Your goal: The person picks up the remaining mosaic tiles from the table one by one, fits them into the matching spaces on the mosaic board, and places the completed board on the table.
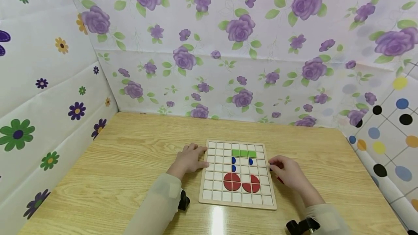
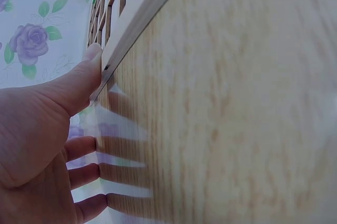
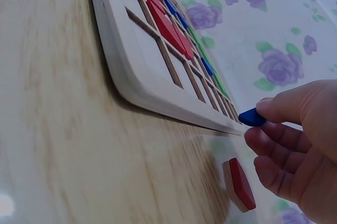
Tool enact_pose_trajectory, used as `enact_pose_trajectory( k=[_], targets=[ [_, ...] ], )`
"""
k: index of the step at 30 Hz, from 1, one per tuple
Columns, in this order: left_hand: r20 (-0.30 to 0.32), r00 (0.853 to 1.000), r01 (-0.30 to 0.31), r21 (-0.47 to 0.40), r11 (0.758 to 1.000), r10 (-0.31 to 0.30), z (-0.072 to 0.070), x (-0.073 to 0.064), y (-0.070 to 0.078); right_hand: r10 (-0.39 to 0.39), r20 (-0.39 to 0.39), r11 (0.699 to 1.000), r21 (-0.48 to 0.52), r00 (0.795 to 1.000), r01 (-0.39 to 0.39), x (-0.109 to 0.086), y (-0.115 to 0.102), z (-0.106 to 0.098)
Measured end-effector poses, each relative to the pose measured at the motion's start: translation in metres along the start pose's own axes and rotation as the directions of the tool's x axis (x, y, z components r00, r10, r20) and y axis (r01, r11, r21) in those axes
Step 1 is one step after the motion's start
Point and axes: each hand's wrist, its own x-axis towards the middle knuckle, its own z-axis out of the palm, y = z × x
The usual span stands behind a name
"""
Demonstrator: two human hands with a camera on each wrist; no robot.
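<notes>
A square wooden grid board (image 1: 212, 195) lies on the table with coloured pieces in some of its cells. Green squares (image 1: 244, 153) form a row near its top, with blue half-circles (image 1: 233, 168) below them. Lower down, red quarter-circles (image 1: 232, 181) make one full disc and a three-quarter disc. My left hand (image 1: 188, 159) rests at the board's left edge, fingers spread and thumb (image 2: 90, 69) touching the frame. Beside the right edge, my right hand (image 1: 287, 171) pinches a small blue half-circle piece (image 3: 252, 117) between thumb and finger.
A loose red piece (image 3: 242, 184) lies on the table under my right hand, right of the board. The wooden table (image 1: 143, 137) meets a flower-printed cloth (image 1: 241, 82) at the back, and patterned cloths hang at both sides.
</notes>
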Motion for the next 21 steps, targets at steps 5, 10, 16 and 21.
enact_pose_trajectory(
  k=[5, 10, 16, 21],
  targets=[
    [-0.003, 1.000, 0.002, 0.006, 1.000, -0.002, 0.0001, 0.0000, 0.0004, 0.000, 0.014, 1.000, 0.023, 1.000, -0.001, 0.0018, -0.0024, 0.0014],
    [-0.002, 1.000, 0.001, 0.007, 1.000, -0.001, 0.0001, -0.0002, 0.0004, -0.023, 0.011, 1.000, 0.021, 1.000, 0.023, 0.0045, -0.0034, 0.0036],
    [-0.008, 1.000, -0.010, 0.018, 1.000, 0.011, -0.0015, -0.0010, 0.0005, -0.068, 0.004, 0.998, -0.008, 0.998, 0.068, 0.0064, -0.0066, 0.0064],
    [-0.010, 1.000, -0.015, 0.014, 1.000, 0.015, -0.0025, -0.0015, 0.0015, -0.073, 0.024, 0.997, -0.003, 0.997, 0.073, 0.0080, -0.0095, 0.0094]
  ],
)
